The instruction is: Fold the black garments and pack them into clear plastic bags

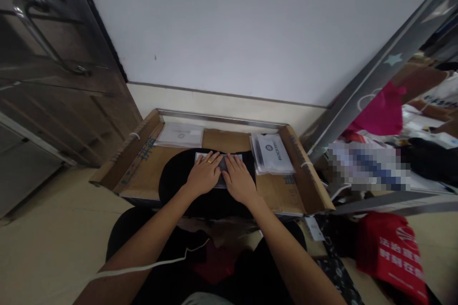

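Both hands lie palm down on a small flat grey packet (pixel 222 181) with a pale edge, perhaps a plastic sleeve. My left hand (pixel 204 174), with a ring on one finger, covers its left part. Over the right part my right hand (pixel 239 179) rests with straight fingers. Neither hand grips anything. Beneath the packet is a black, rounded item (pixel 175 174) whose kind I cannot make out. Flat pale packets (pixel 181 135) are at the back left. More flat plastic packets (pixel 278 155) with a printed logo are stacked on the right.
A cardboard-lined tabletop (pixel 143 178) has raised cardboard sides. Behind it stands a white wall (pixel 250 33), with a metal-handled door (pixel 53 57) at left. A cluttered shelf is at right, above a red bag (pixel 393 252). A pale cord (pixel 150 267) crosses my left forearm.
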Action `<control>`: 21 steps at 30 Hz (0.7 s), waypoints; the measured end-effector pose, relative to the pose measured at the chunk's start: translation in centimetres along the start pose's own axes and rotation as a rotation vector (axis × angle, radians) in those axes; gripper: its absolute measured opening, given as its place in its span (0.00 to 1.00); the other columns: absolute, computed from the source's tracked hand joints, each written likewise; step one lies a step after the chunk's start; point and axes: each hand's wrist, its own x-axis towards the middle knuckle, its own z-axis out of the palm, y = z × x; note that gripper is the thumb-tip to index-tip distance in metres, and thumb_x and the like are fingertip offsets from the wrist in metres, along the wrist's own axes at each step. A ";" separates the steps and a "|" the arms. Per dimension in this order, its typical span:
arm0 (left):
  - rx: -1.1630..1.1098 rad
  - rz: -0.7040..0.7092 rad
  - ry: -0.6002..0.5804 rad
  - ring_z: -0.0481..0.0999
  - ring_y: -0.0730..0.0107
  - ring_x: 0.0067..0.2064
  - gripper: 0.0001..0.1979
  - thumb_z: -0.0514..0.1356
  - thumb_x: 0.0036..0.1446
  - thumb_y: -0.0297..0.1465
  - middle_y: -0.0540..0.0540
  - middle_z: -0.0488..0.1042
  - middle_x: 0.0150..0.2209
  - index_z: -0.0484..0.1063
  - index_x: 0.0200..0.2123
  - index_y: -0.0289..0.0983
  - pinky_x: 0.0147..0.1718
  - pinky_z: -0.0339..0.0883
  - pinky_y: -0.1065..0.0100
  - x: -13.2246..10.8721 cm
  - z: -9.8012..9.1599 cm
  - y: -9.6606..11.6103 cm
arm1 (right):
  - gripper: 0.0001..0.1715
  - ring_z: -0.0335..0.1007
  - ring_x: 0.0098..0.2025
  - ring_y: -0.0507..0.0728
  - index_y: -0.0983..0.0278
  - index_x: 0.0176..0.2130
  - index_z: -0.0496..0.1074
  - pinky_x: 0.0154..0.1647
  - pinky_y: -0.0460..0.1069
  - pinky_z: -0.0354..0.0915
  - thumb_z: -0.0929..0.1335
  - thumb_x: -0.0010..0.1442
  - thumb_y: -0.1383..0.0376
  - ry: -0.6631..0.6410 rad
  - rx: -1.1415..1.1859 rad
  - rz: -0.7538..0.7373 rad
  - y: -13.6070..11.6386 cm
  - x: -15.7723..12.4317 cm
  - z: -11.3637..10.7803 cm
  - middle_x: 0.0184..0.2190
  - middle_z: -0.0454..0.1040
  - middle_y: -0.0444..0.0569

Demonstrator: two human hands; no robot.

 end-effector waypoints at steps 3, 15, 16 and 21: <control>-0.003 0.024 -0.009 0.52 0.57 0.74 0.28 0.46 0.69 0.33 0.47 0.57 0.72 0.58 0.70 0.43 0.71 0.44 0.47 -0.2 -0.2 -0.9 | 0.35 0.44 0.75 0.67 0.69 0.71 0.55 0.73 0.63 0.49 0.55 0.73 0.56 0.015 0.000 0.004 0.0 -0.1 0.0 0.74 0.51 0.56; -0.034 0.012 0.075 0.53 0.56 0.73 0.28 0.45 0.69 0.32 0.44 0.57 0.72 0.60 0.70 0.41 0.70 0.44 0.45 -1.9 -0.1 -2.9 | 0.36 0.46 0.74 0.70 0.73 0.70 0.56 0.71 0.64 0.51 0.56 0.72 0.56 0.038 0.005 0.021 -0.2 0.0 0.0 0.72 0.53 0.63; -0.032 0.011 0.076 0.53 0.56 0.73 0.28 0.45 0.69 0.32 0.44 0.57 0.72 0.59 0.70 0.41 0.70 0.44 0.45 -1.9 -0.1 -3.0 | 0.36 0.47 0.74 0.70 0.74 0.70 0.56 0.71 0.64 0.51 0.56 0.72 0.57 0.042 0.003 0.029 -0.3 -0.1 0.0 0.72 0.53 0.65; -0.104 -0.041 0.145 0.54 0.56 0.73 0.28 0.48 0.66 0.30 0.40 0.57 0.71 0.61 0.69 0.36 0.71 0.47 0.48 -2.0 -0.1 -3.5 | 0.34 0.50 0.73 0.71 0.77 0.68 0.58 0.70 0.64 0.51 0.59 0.70 0.60 0.045 -0.014 0.091 -0.5 0.2 -0.5 0.70 0.56 0.71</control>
